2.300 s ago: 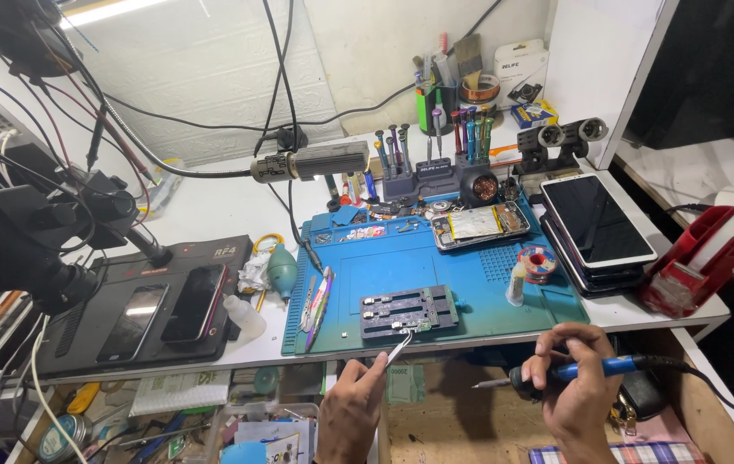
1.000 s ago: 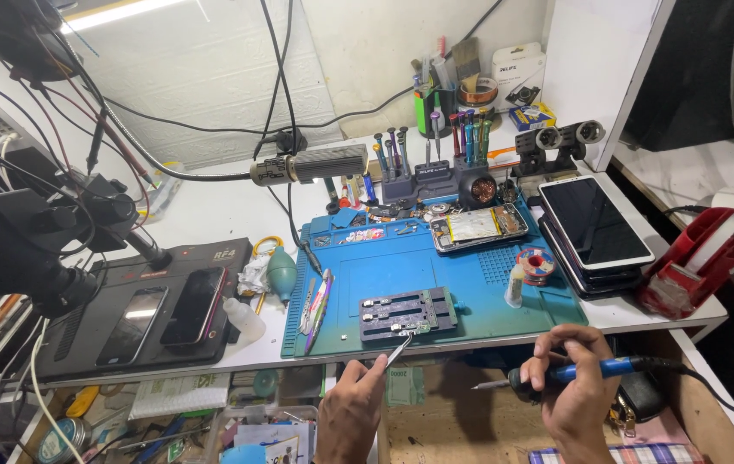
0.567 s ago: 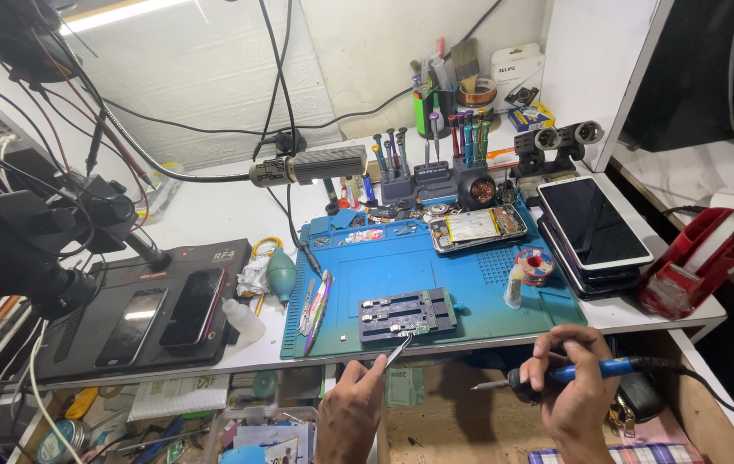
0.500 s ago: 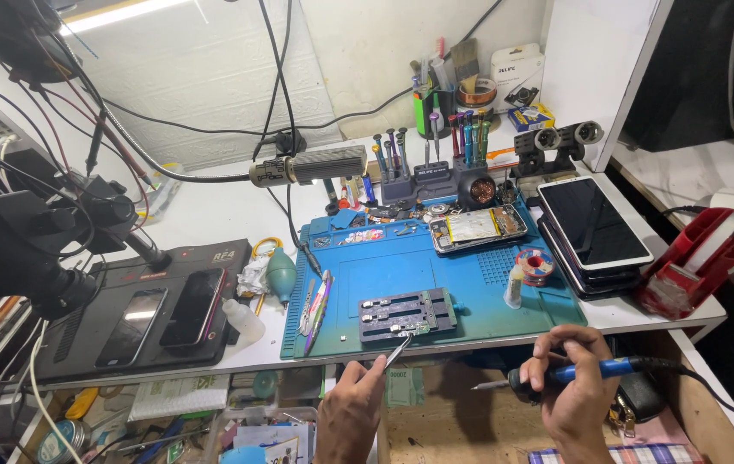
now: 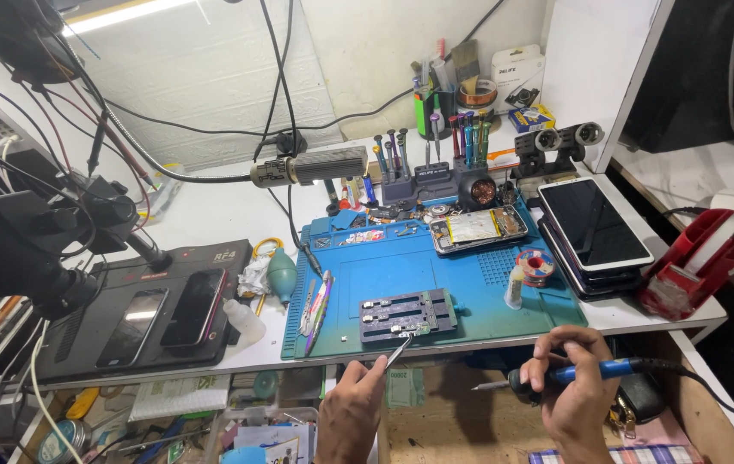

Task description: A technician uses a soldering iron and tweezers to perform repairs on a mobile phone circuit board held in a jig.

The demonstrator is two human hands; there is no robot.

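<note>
The circuit-board holder point(image 5: 408, 314) lies on the blue work mat point(image 5: 384, 275) near its front edge, long axis running left to right, just beyond and above both hands. The left hand point(image 5: 351, 412) is nearer, almost straight below it, pinching tweezers point(image 5: 399, 351) whose tips slant up-right to touch the holder's front edge. Further right and lower, the right hand point(image 5: 571, 393) is closed around a blue-handled soldering iron point(image 5: 556, 376), its tip pointing left, well short of the holder.
</note>
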